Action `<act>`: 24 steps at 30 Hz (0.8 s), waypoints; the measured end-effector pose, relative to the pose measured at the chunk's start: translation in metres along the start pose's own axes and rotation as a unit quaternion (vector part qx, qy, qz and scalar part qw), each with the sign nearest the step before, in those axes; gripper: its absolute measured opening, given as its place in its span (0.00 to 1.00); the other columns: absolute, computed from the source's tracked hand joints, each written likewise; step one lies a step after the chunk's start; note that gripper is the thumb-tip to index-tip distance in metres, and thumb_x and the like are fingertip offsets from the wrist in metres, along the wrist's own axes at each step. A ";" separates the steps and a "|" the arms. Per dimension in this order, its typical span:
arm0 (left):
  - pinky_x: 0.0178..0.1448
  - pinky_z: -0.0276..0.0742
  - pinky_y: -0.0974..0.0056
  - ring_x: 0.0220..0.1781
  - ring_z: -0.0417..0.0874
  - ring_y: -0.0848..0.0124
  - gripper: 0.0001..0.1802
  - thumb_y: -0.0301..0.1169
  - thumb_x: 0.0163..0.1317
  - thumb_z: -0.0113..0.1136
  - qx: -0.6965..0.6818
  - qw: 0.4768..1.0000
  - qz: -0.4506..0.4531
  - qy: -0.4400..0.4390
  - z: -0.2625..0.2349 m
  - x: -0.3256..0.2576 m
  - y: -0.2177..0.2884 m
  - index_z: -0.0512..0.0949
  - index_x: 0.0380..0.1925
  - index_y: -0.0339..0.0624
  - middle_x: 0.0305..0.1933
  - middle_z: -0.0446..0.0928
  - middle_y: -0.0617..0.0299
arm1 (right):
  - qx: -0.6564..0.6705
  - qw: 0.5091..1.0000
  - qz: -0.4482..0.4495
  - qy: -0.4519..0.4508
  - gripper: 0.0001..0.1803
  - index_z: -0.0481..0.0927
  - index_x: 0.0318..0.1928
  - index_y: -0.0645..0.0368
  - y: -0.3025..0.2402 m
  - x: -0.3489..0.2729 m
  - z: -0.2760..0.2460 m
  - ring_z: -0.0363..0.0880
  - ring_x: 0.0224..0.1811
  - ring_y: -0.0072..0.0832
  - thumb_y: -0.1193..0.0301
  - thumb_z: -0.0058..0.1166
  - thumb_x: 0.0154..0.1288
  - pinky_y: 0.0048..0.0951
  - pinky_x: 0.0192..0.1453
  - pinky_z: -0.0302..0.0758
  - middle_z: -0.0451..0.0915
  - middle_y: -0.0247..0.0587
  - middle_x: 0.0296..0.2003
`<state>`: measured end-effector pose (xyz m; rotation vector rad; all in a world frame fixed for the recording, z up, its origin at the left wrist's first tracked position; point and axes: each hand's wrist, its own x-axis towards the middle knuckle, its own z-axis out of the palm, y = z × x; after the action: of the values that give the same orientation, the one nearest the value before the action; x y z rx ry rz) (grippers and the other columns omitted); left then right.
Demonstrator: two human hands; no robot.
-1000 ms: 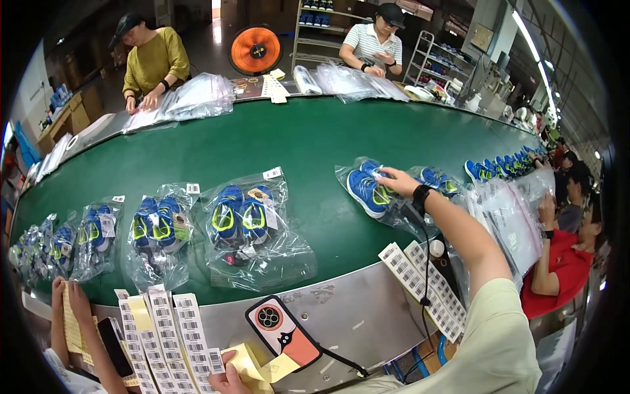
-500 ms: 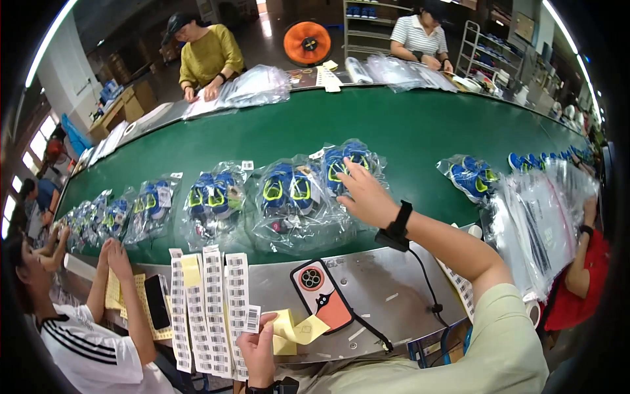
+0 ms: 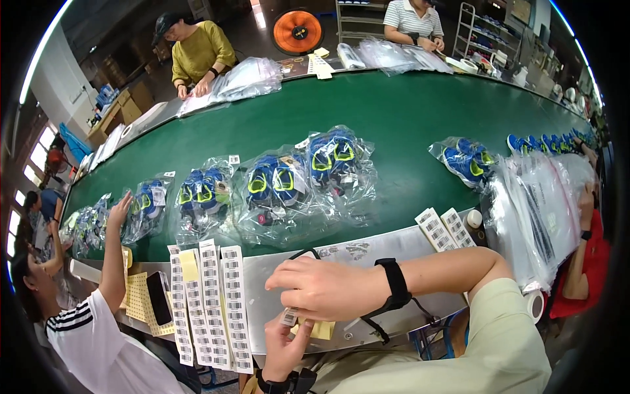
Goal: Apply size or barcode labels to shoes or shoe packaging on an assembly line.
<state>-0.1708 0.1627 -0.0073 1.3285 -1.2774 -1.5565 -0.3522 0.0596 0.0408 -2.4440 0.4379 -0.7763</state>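
Observation:
My left hand (image 3: 287, 347) is closed in a pinch low on the bench edge. It holds a small barcode label (image 3: 289, 317), with folded yellow paper (image 3: 322, 329) beside its fingers. Reaching in from the right, my right hand (image 3: 321, 289) lies just above it, its fingertips pinching at the label; its thumb is hidden. Beneath the right hand a phone is mostly covered. Several bagged pairs of blue and lime shoes (image 3: 272, 184) lie on the green belt, the nearest large pair (image 3: 331, 157) straight ahead.
Long barcode sheets (image 3: 210, 305) lie left of my hands, more sheets (image 3: 443, 230) to the right. A stack of clear bags (image 3: 535, 217) hangs over the right edge. A co-worker (image 3: 111, 322) reaches to the belt at left; two people stand across it. An orange fan (image 3: 298, 33) stands behind.
My right hand has drawn back from the bagged shoes on the belt to the label at my left hand. The bagged shoes sit slightly further left. The left co-worker's arm has risen toward the belt.

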 end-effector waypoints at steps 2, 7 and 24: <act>0.37 0.73 0.69 0.35 0.80 0.75 0.07 0.23 0.61 0.60 0.029 0.997 0.060 0.050 0.004 0.000 0.000 0.80 0.39 0.30 0.36 0.82 0.58 | 0.081 0.995 0.050 -0.019 0.20 0.75 0.43 0.68 0.005 -0.002 -0.003 0.74 0.49 0.40 0.70 0.61 0.52 0.38 0.52 0.74 0.75 0.50 0.47; 0.40 0.77 0.67 0.36 0.85 0.71 0.07 0.21 0.58 0.61 0.071 0.994 0.070 0.054 0.002 0.014 0.016 0.82 0.37 0.32 0.34 0.84 0.55 | 0.286 0.928 0.233 -0.054 0.25 0.74 0.53 0.63 0.022 -0.001 -0.020 0.74 0.46 0.29 0.67 0.65 0.58 0.31 0.51 0.73 0.76 0.41 0.47; 0.47 0.75 0.71 0.41 0.80 0.76 0.12 0.27 0.69 0.51 -0.330 0.932 -0.148 0.032 0.008 0.037 -0.002 0.79 0.44 0.31 0.41 0.81 0.61 | -0.050 0.993 -0.038 0.101 0.07 0.76 0.29 0.66 0.016 0.005 -0.021 0.77 0.41 0.38 0.82 0.61 0.50 0.33 0.41 0.76 0.76 0.44 0.36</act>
<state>-0.1862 0.1299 -0.0194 1.1340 -0.4367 -1.8997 -0.3634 0.0362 0.0481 -2.4978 0.4712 -1.0637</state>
